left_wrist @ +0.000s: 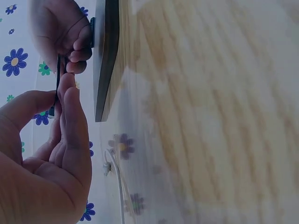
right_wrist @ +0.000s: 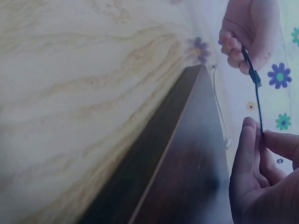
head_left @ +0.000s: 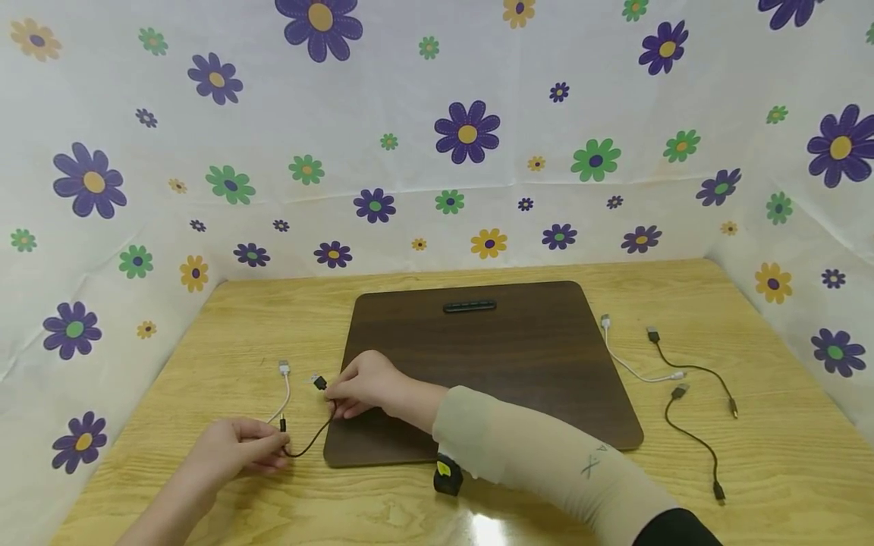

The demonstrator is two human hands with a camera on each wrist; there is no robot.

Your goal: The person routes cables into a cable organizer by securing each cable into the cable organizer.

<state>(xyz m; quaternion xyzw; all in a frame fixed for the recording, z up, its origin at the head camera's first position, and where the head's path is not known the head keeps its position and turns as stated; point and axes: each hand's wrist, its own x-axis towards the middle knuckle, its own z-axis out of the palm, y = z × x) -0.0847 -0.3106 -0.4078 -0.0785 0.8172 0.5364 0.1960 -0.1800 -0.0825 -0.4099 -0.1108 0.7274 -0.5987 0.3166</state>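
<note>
A short black USB cable [head_left: 312, 444] hangs in a slack curve between both hands, over the left edge of the brown board. The left hand [head_left: 249, 447] pinches it near its slim end plug [head_left: 283, 422], which points up. Thumb and fingers of the right hand [head_left: 365, 385] pinch the other end, just below the USB plug [head_left: 319, 381]. In the left wrist view, the cable [left_wrist: 58, 77] runs taut-looking from one hand to the other. Behind the left hand lies a white USB cable [head_left: 287, 394], its lower end hidden.
The brown board [head_left: 478, 356] lies mid-table, with a black slotted strip [head_left: 470, 306] near its far edge. A small black-and-yellow object [head_left: 447, 476] sits at its front edge, partly behind the right sleeve. Rightward lie a white cable [head_left: 635, 370] and two black cables [head_left: 699, 369].
</note>
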